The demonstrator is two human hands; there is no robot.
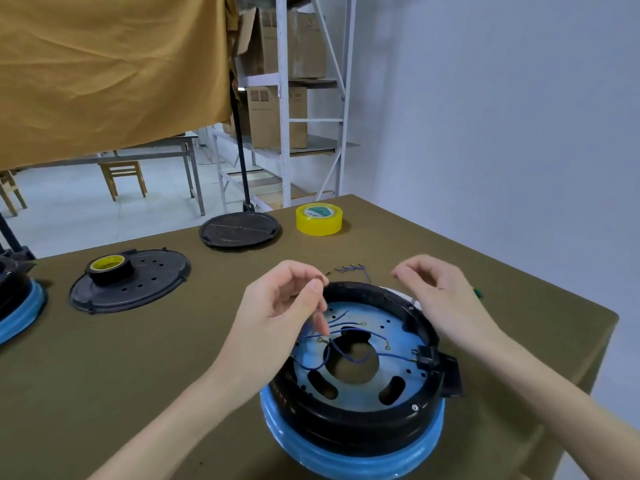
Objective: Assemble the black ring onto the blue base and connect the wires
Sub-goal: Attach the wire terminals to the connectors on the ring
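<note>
Nearest you, at 6 o'clock on the olive table (519, 271), stands the blue base (349, 455) with the black ring (346, 419) seated on top of it. Inside the ring lies a pale blue perforated plate (360, 396), and several blue wires (346, 356) loop loosely across it, some ending in small ring terminals. One wire runs to a black connector block (427, 358) on the ring's rim at 3 o'clock.

Your left hand (277, 320) hovers over the ring's 10 o'clock edge. Its fingers are curled and the thumb and forefinger appear to pinch a thin wire end, though motion blur leaves the exact contact unclear. Your right hand (440, 299) hangs above the ring's 1 o'clock edge, fingers loosely curled, holding nothing visible and touching nothing.

Just beyond the ring, at 12 o'clock, a small bundle of loose wires with metal tips (349, 268) lies on the table.

Farther out at 12 o'clock sits a yellow tape roll (319, 220), with a black round cover (239, 230) to its left. At 10 o'clock lies a larger black perforated disc (138, 282), and a black-and-yellow tape roll (110, 268) rests on it. At 9 o'clock, cut by the frame edge, stands a second black and blue unit (17, 306).
</note>
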